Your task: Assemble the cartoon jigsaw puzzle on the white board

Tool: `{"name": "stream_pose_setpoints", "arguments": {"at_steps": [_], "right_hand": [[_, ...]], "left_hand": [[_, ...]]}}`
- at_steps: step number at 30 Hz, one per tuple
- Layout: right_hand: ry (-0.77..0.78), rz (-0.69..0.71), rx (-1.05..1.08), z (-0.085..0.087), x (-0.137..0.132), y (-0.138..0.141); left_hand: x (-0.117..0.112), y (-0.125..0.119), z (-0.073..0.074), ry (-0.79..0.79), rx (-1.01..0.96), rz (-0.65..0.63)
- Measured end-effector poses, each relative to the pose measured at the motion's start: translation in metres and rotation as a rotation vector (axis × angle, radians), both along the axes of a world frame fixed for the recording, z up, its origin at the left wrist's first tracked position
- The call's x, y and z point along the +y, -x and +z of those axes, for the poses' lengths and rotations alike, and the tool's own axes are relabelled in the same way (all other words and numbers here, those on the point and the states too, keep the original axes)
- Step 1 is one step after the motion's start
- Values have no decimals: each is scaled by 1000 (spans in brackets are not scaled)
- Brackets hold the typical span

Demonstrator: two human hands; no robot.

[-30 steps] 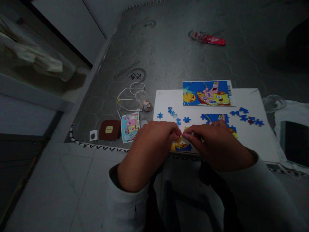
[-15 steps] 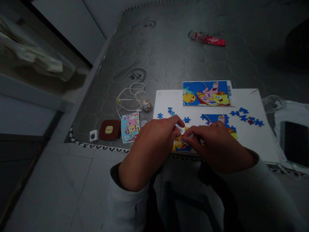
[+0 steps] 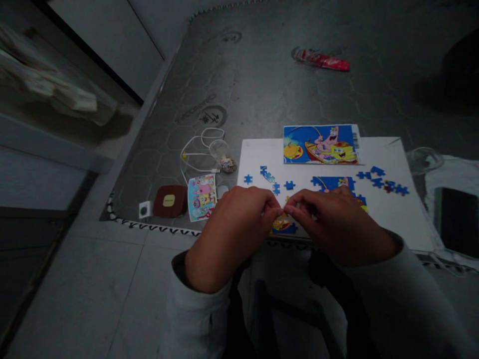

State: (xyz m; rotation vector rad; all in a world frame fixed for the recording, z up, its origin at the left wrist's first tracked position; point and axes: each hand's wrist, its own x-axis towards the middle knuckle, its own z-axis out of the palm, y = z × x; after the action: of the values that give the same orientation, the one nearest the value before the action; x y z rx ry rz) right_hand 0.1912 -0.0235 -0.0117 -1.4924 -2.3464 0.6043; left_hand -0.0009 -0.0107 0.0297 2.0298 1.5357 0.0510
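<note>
My left hand (image 3: 247, 212) and my right hand (image 3: 331, 222) meet with pinched fingertips over the front part of a white board (image 3: 396, 219). Between them is a small jigsaw puzzle piece, mostly covered by the fingers. Just below the fingertips lies a joined yellow-and-blue puzzle section (image 3: 284, 228), partly hidden by my left hand. Another joined section (image 3: 333, 182) sits behind my right hand, which covers some of it. Loose blue pieces lie beyond my left hand, among them one piece (image 3: 289, 185) and another (image 3: 248, 178). Several more pieces (image 3: 389, 186) lie at the right.
A cartoon picture card (image 3: 322, 144) lies at the board's back. To the left are a smaller card (image 3: 202, 197), a brown box (image 3: 170, 201), a white cube (image 3: 145, 209), a cable (image 3: 183, 157) and a clear cup (image 3: 220, 152). A phone (image 3: 456, 219) lies right; a red package (image 3: 325, 61) lies far back.
My left fingers have closed and come down toward my right fingertips, so the two pinches now meet. A blue piece beyond my left hand has come into sight.
</note>
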Motion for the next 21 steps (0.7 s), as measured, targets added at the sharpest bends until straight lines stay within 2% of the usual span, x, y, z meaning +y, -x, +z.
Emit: {"name": "stream_pose_setpoints", "arguments": {"at_steps": [5, 10, 14, 21], "right_hand": [[84, 13, -31, -1, 0, -3], [125, -21, -54, -3, 1, -2], [181, -20, -134, -5, 3, -1], [156, -26, -176, -9, 1, 4]], "left_hand": [[1, -1, -3, 7, 15, 14], [-1, 1, -9, 35, 67, -45], [0, 1, -9, 23, 132, 20], [3, -2, -14, 59, 143, -7]]}}
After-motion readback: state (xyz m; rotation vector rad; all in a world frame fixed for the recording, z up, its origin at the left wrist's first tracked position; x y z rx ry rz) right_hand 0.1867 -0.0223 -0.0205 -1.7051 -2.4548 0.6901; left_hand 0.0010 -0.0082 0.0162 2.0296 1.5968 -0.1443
